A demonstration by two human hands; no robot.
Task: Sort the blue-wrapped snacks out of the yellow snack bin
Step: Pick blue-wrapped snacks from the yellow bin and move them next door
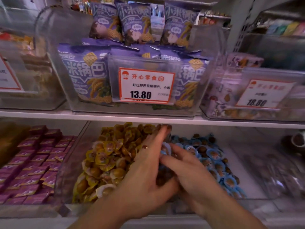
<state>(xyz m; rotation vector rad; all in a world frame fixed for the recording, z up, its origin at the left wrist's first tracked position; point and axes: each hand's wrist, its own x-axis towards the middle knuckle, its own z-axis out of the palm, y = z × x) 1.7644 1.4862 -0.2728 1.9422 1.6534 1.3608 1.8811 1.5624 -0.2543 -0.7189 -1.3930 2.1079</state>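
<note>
A: Blue-wrapped snack (165, 148) — where's it seen?
B: Pinched btwn both hands, at the divider btwn bins. Left hand (148, 164) fingers straight; right hand (186, 167) curled on it.
A: Bins?
B: Yellow snack bin (105, 159) left of hands, blue pile (214, 159) right.

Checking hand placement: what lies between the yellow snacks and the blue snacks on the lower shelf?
In the head view, both hands: left hand and right hand sit between yellow snacks and blue snacks, with one blue-wrapped snack at their fingertips.
</note>
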